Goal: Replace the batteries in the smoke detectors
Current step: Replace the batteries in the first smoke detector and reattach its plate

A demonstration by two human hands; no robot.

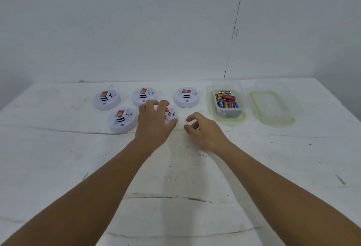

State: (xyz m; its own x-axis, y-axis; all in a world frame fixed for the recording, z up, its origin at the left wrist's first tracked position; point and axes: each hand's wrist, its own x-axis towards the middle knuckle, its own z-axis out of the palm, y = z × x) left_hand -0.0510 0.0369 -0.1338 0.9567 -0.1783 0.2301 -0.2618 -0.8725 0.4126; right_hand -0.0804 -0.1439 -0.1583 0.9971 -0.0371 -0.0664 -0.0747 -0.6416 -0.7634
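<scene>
Judging by its look, the smoke detector (172, 115) under the left hand (154, 122) is a light, stiff plastic disc with a smooth rounded rim, likely to slide on the table (58, 157) if pushed from one side. It is best taken across the rim with fingers on the far edge and thumb on the near edge; the raised middle part with the red label looks less sturdy. The left hand is spread wide over this detector, fingers loosely bent over its top and thumb at its near right edge; whether it touches yet I cannot tell. It has no firm hold.

The right hand (203, 130) hovers just to the right of the same detector, fingers loosely curled, holding nothing.

Four other detectors (185, 98) lie close by: three in a far row and one just left of the left hand. The batteries (226, 101), small, hard and prone to roll, lie in an open clear box (228, 112) to the right of the right hand, its lid (273, 107) lying beside it, farther right.
</scene>
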